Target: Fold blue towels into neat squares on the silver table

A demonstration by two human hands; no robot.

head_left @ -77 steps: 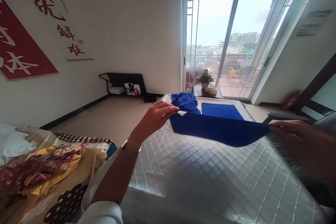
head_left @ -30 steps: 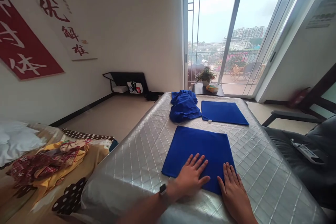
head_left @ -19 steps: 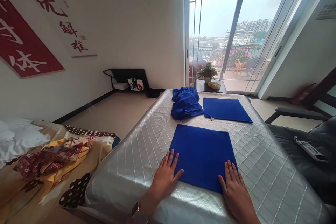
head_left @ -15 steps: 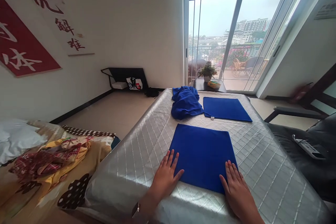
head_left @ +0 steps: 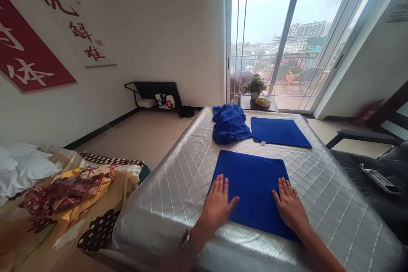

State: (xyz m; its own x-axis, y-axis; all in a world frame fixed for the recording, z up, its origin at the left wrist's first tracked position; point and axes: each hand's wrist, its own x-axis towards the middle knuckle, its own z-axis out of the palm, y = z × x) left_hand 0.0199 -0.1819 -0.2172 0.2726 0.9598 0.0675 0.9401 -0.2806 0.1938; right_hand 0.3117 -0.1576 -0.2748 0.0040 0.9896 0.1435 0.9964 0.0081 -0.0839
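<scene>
Blue cloth (head_left: pixel 255 191), a flat four-cornered piece, lies on the near part of a desk (head_left: pixel 178 178) under a silver quilted cover. The person's two bare hands are on it, palms down. The left hand (head_left: pixel 218 204), slightly blurred, is over the left edge, fingers stretched forward and thumb pointing inward. The right hand (head_left: pixel 290 204) lies along the right edge, fingers straight, its wrist and forearm across the near right corner. Each grip is fully open and has hold of nothing; how hard the hands press, I cannot tell.

About two and a half seconds ago the cloth was in the air, stretched between both hands; now it is spread out. Half a second ago the left hand was at the left edge, lower down; it is now farther forward and more onto the cloth. The right hand has also moved forward along its edge.

Beyond, at the far end, a second cloth (head_left: pixel 280 131) lies flat, a small white tag (head_left: pixel 263 143) at its near edge. Left of it, meeting its near left corner, is a crumpled blue heap (head_left: pixel 229 125). Both are where they were.
</scene>
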